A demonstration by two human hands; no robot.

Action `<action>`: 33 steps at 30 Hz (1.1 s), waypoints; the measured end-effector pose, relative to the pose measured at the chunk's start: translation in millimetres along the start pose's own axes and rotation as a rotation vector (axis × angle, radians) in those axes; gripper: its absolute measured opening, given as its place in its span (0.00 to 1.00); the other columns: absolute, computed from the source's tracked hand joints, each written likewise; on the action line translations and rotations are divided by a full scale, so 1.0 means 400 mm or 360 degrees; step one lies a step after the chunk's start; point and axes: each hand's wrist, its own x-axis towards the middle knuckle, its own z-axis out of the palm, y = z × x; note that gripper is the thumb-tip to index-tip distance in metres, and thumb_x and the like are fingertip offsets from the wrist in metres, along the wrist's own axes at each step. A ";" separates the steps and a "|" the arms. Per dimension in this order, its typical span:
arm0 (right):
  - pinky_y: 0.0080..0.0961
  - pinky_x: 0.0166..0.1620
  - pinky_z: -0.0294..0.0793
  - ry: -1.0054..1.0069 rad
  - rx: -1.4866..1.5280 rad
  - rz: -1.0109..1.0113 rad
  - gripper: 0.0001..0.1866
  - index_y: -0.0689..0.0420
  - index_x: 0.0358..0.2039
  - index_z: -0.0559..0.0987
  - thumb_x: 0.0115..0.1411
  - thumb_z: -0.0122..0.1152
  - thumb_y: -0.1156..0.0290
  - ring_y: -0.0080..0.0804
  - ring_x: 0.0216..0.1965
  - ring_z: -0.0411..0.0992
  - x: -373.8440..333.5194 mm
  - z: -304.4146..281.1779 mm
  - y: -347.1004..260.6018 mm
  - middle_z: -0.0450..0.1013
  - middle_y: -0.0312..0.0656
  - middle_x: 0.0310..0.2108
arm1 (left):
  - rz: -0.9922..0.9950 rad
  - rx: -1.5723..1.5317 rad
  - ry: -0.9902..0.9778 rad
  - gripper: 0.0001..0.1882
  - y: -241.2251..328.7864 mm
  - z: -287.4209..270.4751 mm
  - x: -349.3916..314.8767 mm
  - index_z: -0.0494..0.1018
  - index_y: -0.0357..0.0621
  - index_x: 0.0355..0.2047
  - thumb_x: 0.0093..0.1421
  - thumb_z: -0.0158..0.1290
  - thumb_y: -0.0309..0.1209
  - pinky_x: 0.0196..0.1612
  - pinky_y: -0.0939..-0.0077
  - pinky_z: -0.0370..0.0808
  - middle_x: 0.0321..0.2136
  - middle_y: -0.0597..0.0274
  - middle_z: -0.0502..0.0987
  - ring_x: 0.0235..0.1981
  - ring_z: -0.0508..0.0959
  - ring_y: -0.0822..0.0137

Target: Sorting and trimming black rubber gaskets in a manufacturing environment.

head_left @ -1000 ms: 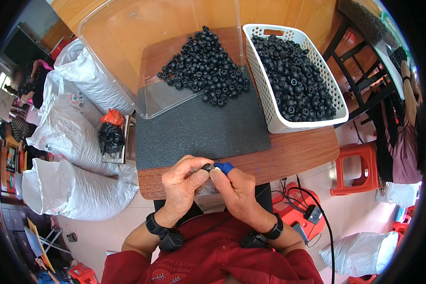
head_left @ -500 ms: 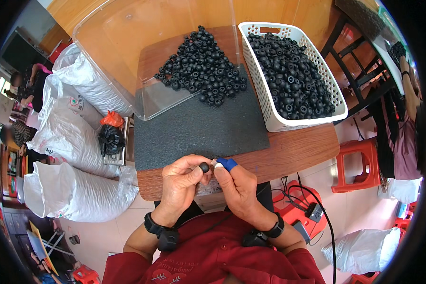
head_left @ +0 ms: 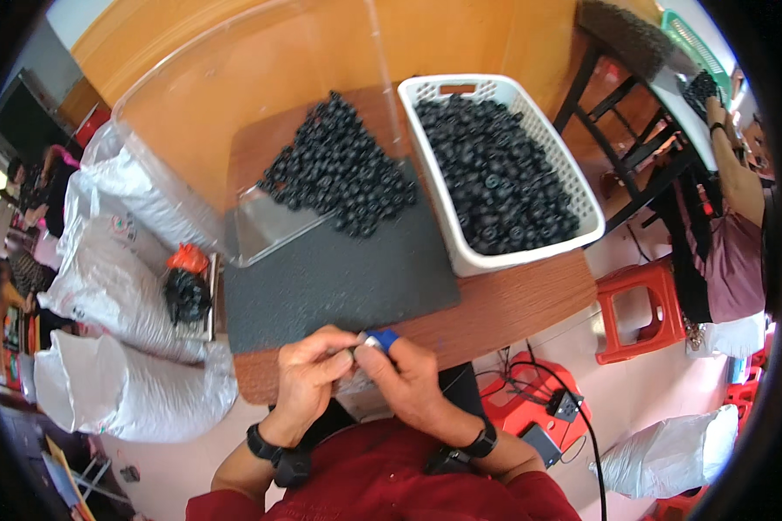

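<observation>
My left hand (head_left: 311,372) and my right hand (head_left: 405,373) meet at the front edge of the wooden table (head_left: 495,300), fingertips closed against each other. A blue wrap (head_left: 382,339) covers the right index finger, with something small and whitish at the fingertips. What either hand pinches is hidden between the fingers. Beyond them a dark grey mat (head_left: 339,282) lies on the table. A heap of small black round pieces with holes (head_left: 343,165) spills from a clear plastic bin (head_left: 269,239) onto this mat. To its right, a white perforated basket (head_left: 530,260) holds many more such pieces.
Big white sacks (head_left: 139,386) stand on the left, beside a black plastic bag (head_left: 187,295). A red stool (head_left: 639,313) is at the right. Cables (head_left: 573,373) run over a red stool-like base near my right arm. Another person's arm (head_left: 738,174) shows far right.
The view has shifted, so the table sits lower and further left. The black round piece that showed at my left fingertips is now out of sight between my hands.
</observation>
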 end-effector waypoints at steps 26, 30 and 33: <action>0.22 0.24 0.63 0.0078 0.0203 0.0318 0.11 0.65 0.31 0.75 0.62 0.57 0.68 0.18 0.21 0.61 -0.015 -0.037 0.048 0.65 0.37 0.17 | 0.0877 0.1296 -0.0032 0.11 0.242 0.099 0.470 0.77 0.36 0.39 0.57 0.55 0.29 0.26 0.85 0.68 0.25 0.66 0.77 0.25 0.74 0.78; 0.22 0.24 0.63 0.0031 0.0202 0.0309 0.11 0.65 0.32 0.76 0.61 0.57 0.68 0.18 0.21 0.61 -0.015 -0.035 0.053 0.65 0.37 0.17 | 0.0814 0.1690 0.0130 0.09 0.170 -0.078 0.406 0.77 0.38 0.37 0.54 0.55 0.24 0.30 0.80 0.70 0.26 0.65 0.77 0.28 0.75 0.74; 0.22 0.24 0.62 0.0063 0.0174 0.0290 0.11 0.65 0.33 0.76 0.61 0.57 0.68 0.18 0.21 0.61 -0.016 -0.030 0.045 0.64 0.36 0.17 | 0.0925 0.1941 0.0112 0.11 0.117 -0.104 0.362 0.78 0.40 0.36 0.50 0.56 0.22 0.33 0.74 0.72 0.26 0.60 0.75 0.29 0.76 0.65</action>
